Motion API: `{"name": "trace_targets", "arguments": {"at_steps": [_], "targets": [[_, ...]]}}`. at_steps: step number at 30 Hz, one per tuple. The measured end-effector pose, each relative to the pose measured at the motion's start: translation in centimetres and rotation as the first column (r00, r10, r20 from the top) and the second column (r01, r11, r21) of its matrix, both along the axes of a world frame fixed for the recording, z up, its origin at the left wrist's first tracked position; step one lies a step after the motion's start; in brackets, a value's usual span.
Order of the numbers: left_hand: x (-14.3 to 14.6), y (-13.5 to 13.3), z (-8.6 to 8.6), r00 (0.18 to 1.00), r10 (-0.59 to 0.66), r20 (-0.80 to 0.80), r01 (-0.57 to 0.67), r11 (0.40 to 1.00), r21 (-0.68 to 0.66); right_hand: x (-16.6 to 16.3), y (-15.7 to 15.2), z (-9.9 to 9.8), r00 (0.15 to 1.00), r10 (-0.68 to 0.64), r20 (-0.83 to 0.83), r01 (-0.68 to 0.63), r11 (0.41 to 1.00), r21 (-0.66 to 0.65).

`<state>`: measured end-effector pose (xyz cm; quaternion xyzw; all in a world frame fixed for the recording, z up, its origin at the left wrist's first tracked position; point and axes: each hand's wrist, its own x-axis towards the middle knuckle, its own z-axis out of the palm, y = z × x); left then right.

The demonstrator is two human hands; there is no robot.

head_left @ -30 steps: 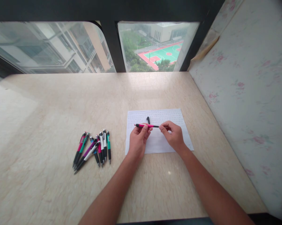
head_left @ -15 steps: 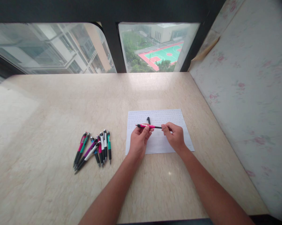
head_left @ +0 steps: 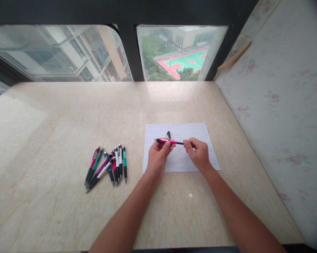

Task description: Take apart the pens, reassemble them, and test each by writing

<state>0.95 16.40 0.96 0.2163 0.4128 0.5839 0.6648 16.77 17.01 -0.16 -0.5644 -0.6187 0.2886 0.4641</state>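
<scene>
Over a sheet of paper [head_left: 179, 165] with rows of handwriting, a pink and black pen [head_left: 163, 141] is held level between both hands. My left hand [head_left: 158, 154] is closed on its pink barrel with thumb and fingers. At the pen's black right end, my right hand [head_left: 197, 151] pinches with its fingertips and covers the tip. A small black piece [head_left: 169, 134], perhaps a pen clip or cap, lies on the paper just beyond the left hand.
Left of the paper lies a loose group of several click pens [head_left: 105, 168] in pink, green, purple, blue and white, some crossing. The pale stone surface [head_left: 55, 133] meets the window frame [head_left: 138, 52] at the back and a flowered wall [head_left: 274, 105] on the right.
The whole view has shifted slightly, so the pens and paper appear a little further right. Both hands keep their hold on the pink pen, with hardly any visible change.
</scene>
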Motion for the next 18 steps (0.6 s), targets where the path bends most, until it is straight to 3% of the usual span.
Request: {"name": "trace_targets", "arguments": {"at_steps": [4, 10, 14, 16, 18], "targets": [[-0.1, 0.0, -0.4, 0.999, -0.029, -0.025, 0.03, 0.998, 0.046, -0.1, 0.0, 0.5, 0.995, 0.002, -0.099, -0.018, 0.987, -0.159], [-0.1, 0.0, -0.4, 0.999, -0.036, -0.035, 0.038, 0.997, 0.069, 0.1, 0.3, 1.0, 0.96, 0.01, -0.281, -0.12, 0.918, -0.378], [-0.3, 0.2, -0.1, 1.0, 0.001, 0.017, -0.002, 0.998, 0.066, 0.9, 1.0, 0.5, 0.898, -0.061, -0.437, -0.121, 0.918, -0.378], [-0.7, 0.5, 0.0, 0.994, 0.077, 0.072, -0.08, 0.996, 0.043, 1.0, 1.4, 0.3, 0.929, -0.089, -0.359, -0.037, 0.943, -0.33], [-1.2, 0.9, 0.0, 0.979, 0.153, 0.134, -0.156, 0.988, 0.012, 0.7, 1.8, 0.1, 0.992, -0.082, -0.097, 0.054, 0.963, -0.264]]}}
